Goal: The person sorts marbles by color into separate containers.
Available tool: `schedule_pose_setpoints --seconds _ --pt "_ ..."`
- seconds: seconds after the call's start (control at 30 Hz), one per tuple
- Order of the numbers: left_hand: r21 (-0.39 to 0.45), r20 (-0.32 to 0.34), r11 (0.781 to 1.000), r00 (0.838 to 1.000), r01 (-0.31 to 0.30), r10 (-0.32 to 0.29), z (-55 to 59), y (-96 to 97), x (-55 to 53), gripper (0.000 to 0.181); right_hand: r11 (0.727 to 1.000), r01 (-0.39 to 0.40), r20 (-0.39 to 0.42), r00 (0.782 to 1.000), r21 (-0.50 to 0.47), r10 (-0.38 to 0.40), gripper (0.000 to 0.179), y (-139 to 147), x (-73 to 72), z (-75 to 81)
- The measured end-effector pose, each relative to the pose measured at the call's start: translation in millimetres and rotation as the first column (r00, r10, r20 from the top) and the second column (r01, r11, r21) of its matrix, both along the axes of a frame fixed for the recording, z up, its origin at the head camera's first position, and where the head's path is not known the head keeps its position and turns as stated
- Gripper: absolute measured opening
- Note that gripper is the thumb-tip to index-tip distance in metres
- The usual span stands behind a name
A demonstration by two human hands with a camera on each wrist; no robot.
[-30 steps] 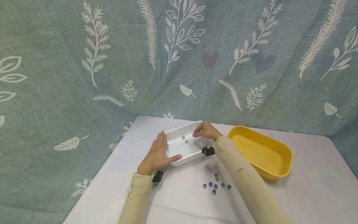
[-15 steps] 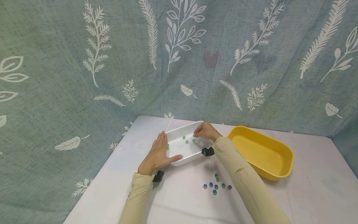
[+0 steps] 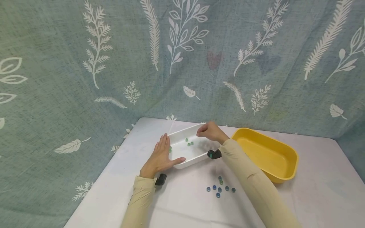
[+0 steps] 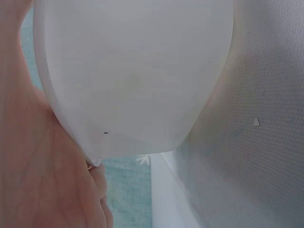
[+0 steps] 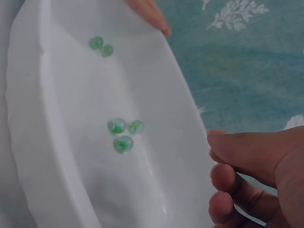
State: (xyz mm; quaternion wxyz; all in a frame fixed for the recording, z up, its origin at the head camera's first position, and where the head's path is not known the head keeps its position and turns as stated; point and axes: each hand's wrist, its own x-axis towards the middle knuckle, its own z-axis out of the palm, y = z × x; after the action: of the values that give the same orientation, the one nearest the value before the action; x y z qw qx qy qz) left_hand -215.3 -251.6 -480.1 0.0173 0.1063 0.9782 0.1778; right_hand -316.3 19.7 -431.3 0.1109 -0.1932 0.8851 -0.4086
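A white tray (image 3: pixel 186 153) stands tilted across the view at the back of the table. Inside it are several green marbles (image 5: pixel 124 144), two near the left end and three grouped in the middle. My left hand (image 3: pixel 159 158) rests on the tray's left end, with its fingers straight along the left rim and the thumb spread along the near rim. My right hand (image 3: pixel 212 131) hovers over the tray's right end. In the right wrist view its fingers are loosely curled, thumb close to the index finger, and I see nothing between them.
A yellow tray (image 3: pixel 268 153) sits to the right, partly behind the right sleeve (image 3: pixel 251 180). Several blue and green marbles (image 3: pixel 219 190) lie scattered on the white tabletop in front of the white tray. A leaf-patterned cloth (image 3: pixel 182 79) hangs behind the table.
A green marble has come out of my right hand and rolled left to the others in the white tray. The right hand has risen slightly. The left hand stays put.
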Motion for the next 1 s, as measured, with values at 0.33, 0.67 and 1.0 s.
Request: schedule_pose_setpoints --seconds 0.33,0.67,1.0 --pt "0.012 -0.004 1.0 1.0 0.004 -0.004 1.0 0.2 1.3 0.132 0.997 -0.001 -0.053 0.999 -0.077 -0.003 0.027 17.4 19.1 16.3" --pt "0.003 0.011 1.0 1.0 0.003 -0.003 1.4 0.5 0.9 0.133 0.987 -0.025 -0.111 0.994 -0.16 0.007 0.027 41.0 50.2 21.1" --pt "0.005 -0.002 1.0 1.0 0.01 -0.01 3.0 1.4 1.1 0.132 0.979 0.028 -0.09 0.995 -0.202 -0.047 0.024 66.9 92.4 12.5"
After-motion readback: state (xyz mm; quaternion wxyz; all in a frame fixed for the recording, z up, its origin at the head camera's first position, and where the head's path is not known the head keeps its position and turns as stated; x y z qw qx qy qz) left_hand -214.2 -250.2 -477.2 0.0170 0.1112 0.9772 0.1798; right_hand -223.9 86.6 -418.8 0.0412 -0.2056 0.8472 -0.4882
